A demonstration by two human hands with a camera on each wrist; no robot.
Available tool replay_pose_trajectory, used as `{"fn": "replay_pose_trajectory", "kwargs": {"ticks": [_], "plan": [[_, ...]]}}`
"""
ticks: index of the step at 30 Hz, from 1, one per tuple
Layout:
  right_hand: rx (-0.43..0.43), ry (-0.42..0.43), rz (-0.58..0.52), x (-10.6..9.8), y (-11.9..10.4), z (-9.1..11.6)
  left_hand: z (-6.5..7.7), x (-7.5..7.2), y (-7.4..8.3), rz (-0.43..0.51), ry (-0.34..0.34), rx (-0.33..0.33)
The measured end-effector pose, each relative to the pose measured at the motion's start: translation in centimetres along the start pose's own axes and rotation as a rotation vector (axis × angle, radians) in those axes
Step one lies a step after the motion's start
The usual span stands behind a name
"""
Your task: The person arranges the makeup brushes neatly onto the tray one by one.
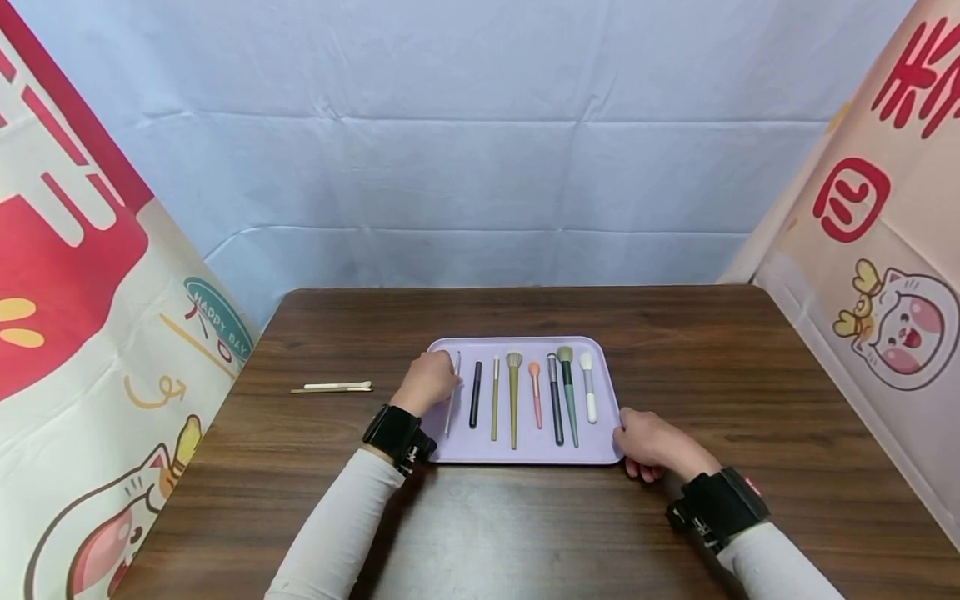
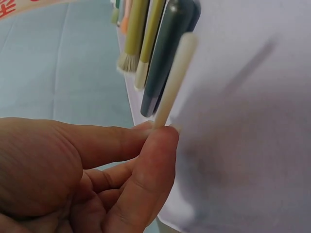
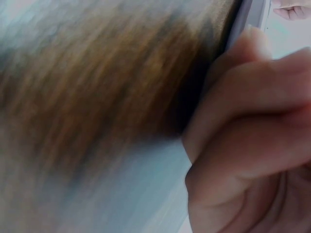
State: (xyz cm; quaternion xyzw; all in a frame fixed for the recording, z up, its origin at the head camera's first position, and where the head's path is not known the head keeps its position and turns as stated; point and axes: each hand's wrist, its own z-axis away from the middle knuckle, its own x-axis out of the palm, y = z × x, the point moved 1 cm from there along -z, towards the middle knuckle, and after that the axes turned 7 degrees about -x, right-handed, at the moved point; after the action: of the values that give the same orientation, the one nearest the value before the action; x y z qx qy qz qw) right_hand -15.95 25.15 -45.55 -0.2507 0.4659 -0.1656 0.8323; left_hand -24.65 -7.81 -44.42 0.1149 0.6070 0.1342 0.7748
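In the head view, a lilac tray (image 1: 480, 455) lies on the table with makeup brushes side by side across it. My left hand (image 1: 429, 383) is over the tray's left end. Between thumb and forefinger it pinches a slim white brush (image 2: 176, 77), held at a slant; the fingers hide one end. Beside that brush lie a short dark brush (image 1: 476, 395), a thin gold brush (image 1: 495, 400) and a fuller gold brush (image 1: 513, 408). At the tray's right edge, my right hand (image 1: 651, 442) grips the rim near the front corner with curled fingers.
Further right on the tray are a pink brush (image 1: 536, 396), a black brush (image 1: 556, 404), a green-handled brush (image 1: 569, 400) and a pale brush (image 1: 589, 396). Two slim light brushes (image 1: 333, 387) lie together on the wooden table (image 1: 525, 533), left of the tray.
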Motion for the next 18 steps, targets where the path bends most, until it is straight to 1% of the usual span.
{"fn": "replay_pose_trajectory", "kwargs": {"ticks": [5, 10, 18], "plan": [[0.002, 0.000, -0.001, -0.04, -0.01, -0.02, -0.16, 0.17, 0.17, 0.001, -0.020, -0.003], [-0.006, 0.000, -0.006, -0.14, -0.03, -0.01, -0.05, 0.24, 0.42, 0.009, -0.036, -0.029], [-0.005, 0.005, -0.004, -0.05, -0.05, 0.07, 0.14, 0.37, 0.91, 0.017, -0.055, -0.050]]}}
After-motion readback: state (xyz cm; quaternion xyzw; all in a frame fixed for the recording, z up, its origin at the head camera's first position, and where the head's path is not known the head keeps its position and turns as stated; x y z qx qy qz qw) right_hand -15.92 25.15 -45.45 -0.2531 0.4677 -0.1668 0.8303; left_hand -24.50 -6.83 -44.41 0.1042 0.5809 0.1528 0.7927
